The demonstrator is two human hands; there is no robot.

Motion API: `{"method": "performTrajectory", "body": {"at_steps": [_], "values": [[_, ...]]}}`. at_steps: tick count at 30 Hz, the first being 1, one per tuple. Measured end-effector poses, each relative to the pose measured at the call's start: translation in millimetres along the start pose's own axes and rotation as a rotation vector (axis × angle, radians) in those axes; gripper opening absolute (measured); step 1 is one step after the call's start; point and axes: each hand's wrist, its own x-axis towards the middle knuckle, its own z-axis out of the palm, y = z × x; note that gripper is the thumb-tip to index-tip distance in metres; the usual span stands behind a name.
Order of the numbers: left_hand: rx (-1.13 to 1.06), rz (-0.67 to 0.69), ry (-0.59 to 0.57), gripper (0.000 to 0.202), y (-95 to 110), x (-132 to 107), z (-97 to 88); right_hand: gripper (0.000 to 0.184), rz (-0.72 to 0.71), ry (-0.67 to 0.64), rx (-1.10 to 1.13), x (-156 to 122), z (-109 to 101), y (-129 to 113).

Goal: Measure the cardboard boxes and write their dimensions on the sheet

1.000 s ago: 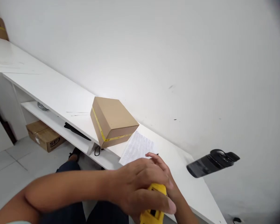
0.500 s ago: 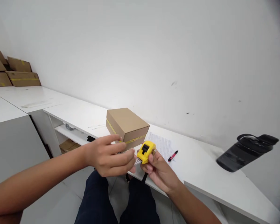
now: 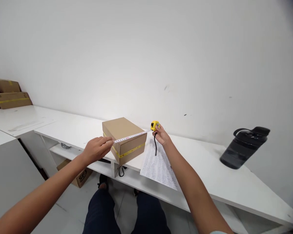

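A brown cardboard box [image 3: 123, 136] with a yellow tape band sits on the white desk [image 3: 210, 182]. My left hand [image 3: 96, 149] pinches the end of a white measuring tape blade [image 3: 130, 136] at the box's near left corner. My right hand [image 3: 161, 135] grips the yellow tape measure case [image 3: 154, 125] just past the box's right edge, its black wrist strap hanging down. The blade is stretched across the top of the box between both hands.
A printed paper sheet [image 3: 158, 165] lies on the desk to the right of the box. A dark water bottle [image 3: 243, 148] stands at the right near the wall. More cardboard boxes [image 3: 7, 96] are stacked far left; another box [image 3: 79, 177] sits on the floor under the desk.
Both hands moved from in front of my lap out to the box. They pulled apart, drawing the tape blade out across the box top.
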Motion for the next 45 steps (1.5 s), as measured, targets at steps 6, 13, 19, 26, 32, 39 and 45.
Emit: {"method": "performTrajectory", "body": {"at_steps": [6,13,19,26,32,39,45], "values": [[0.005,-0.127,-0.109,0.021,-9.5,-9.5,18.1,0.061,0.039,-0.027,0.067,1.9,7.5,22.0],[-0.045,-0.179,-0.175,0.059,15.6,-6.2,39.7,0.069,0.06,-0.071,0.004,-8.5,21.6,20.8],[0.021,-0.253,-0.121,0.041,25.2,-4.0,39.9,0.067,0.054,-0.097,-0.154,-23.2,25.9,3.7],[0.18,-0.324,0.027,0.008,22.2,-7.8,12.2,0.056,0.017,-0.135,-0.32,-71.0,27.2,-38.8],[0.051,-0.087,0.16,0.023,84.3,2.3,-34.2,0.053,0.042,-0.287,-0.303,-172.4,5.7,-46.3],[-0.367,0.064,0.245,0.014,168.7,-1.0,-13.1,0.054,0.362,-0.357,-0.059,-272.7,20.5,16.7],[-0.276,0.031,0.137,0.048,150.6,12.8,6.4,0.049,0.383,-0.135,0.028,-279.1,22.0,21.1]]}}
